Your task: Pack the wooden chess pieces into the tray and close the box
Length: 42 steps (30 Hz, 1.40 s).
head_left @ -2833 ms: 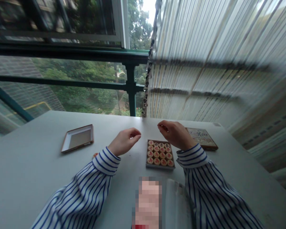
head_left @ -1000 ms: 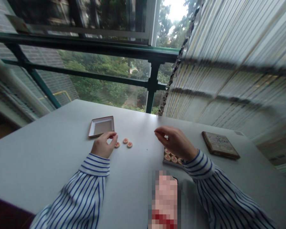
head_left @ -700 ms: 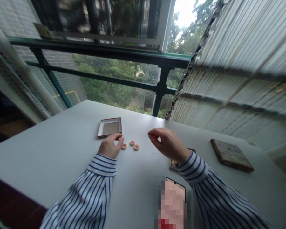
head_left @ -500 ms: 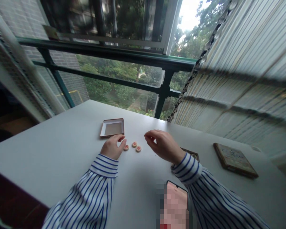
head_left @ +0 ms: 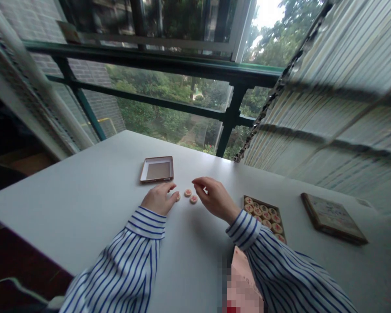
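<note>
My left hand (head_left: 158, 200) rests on the white table (head_left: 84, 204), fingers curled, its fingertips on a round wooden game piece (head_left: 177, 197) that is half hidden under them. Two more round pieces (head_left: 188, 192) (head_left: 193, 199) with red marks lie flat just to its right. My right hand (head_left: 213, 198) hovers beside those two, thumb and forefinger pinched together; I cannot make out what is between them. An open wooden box (head_left: 263, 212) filled with several rows of such pieces sits right of my right wrist.
An empty shallow tray (head_left: 157, 169) lies just beyond my left hand. A printed box lid (head_left: 332, 217) lies at the far right. A phone (head_left: 243, 265) lies near the table's front edge. Behind the table are a green window railing (head_left: 228, 121) and blinds (head_left: 329, 100).
My right hand has moved left from above the box to the loose pieces, which uncovers the box. My left hand has stayed on its piece. The view has swung leftward.
</note>
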### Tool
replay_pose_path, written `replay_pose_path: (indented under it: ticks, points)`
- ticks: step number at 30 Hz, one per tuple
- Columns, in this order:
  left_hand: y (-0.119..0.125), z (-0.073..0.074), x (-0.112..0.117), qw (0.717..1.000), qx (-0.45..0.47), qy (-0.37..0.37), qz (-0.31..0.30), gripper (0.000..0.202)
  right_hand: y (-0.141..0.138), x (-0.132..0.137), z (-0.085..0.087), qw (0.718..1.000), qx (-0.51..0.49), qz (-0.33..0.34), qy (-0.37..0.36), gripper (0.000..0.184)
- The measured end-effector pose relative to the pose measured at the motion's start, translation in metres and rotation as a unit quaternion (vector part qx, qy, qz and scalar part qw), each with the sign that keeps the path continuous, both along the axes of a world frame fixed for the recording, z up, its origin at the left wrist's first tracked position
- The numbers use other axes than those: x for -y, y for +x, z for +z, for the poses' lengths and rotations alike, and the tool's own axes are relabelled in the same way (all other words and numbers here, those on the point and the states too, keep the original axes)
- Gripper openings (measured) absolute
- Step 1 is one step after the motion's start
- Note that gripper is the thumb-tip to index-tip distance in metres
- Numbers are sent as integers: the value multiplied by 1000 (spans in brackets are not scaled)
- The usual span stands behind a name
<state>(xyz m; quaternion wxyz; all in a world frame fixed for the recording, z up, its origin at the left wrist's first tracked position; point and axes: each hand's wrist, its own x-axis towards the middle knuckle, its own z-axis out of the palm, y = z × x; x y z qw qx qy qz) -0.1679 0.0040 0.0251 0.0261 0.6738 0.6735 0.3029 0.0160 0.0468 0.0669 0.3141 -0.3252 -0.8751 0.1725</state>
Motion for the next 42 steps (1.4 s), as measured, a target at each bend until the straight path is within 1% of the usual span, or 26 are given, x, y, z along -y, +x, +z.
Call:
replay_pose_path:
  ticks: [4,10,16,23,29,33,42]
  points:
    - [0,-3,2,999,-31,-19,-17,31,0,2,-7,1000,5,0,1,18]
    - [-1,-10,2,997,-67,-34,-32,36,-2,9,-15,999,46,16,-5,19]
    - [-4,-13,2,996,-77,-32,-39,31,-3,13,-21,998,68,16,-1,20]
    - [-5,-16,1,995,-91,-19,-31,29,-2,16,-23,996,85,9,-1,22]
    - [-6,-17,0,995,-97,-13,-37,24,0,15,-23,996,86,10,-1,22]
    - [-5,-17,0,995,-93,-1,-34,24,0,15,-22,996,87,8,-1,22]
    - [2,-7,2,997,-67,38,-15,19,1,16,-22,996,90,4,-2,22]
